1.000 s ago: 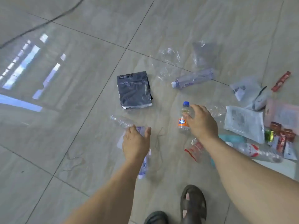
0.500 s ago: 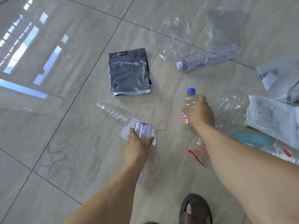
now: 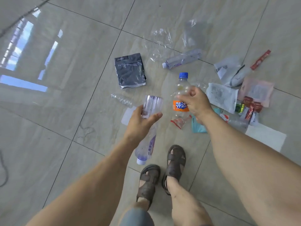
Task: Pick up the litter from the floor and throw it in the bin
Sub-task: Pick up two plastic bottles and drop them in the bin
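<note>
My left hand grips a clear water bottle with a purple label, held off the floor with its white cap pointing down toward my feet. My right hand holds an empty orange-labelled soda bottle upright, blue cap on top. More litter lies on the tiled floor: a dark foil bag, a crushed clear bottle, another purple-label bottle, clear plastic wrap. No bin is in view.
A heap of wrappers, white plastic bags and red sachets lies at the right, with a red stick packet beyond. A white sheet lies near my right arm. My sandalled feet stand just below the hands.
Both hands have closed on their bottles and lifted them off the floor. The view has pulled back and my feet have come into sight.
</note>
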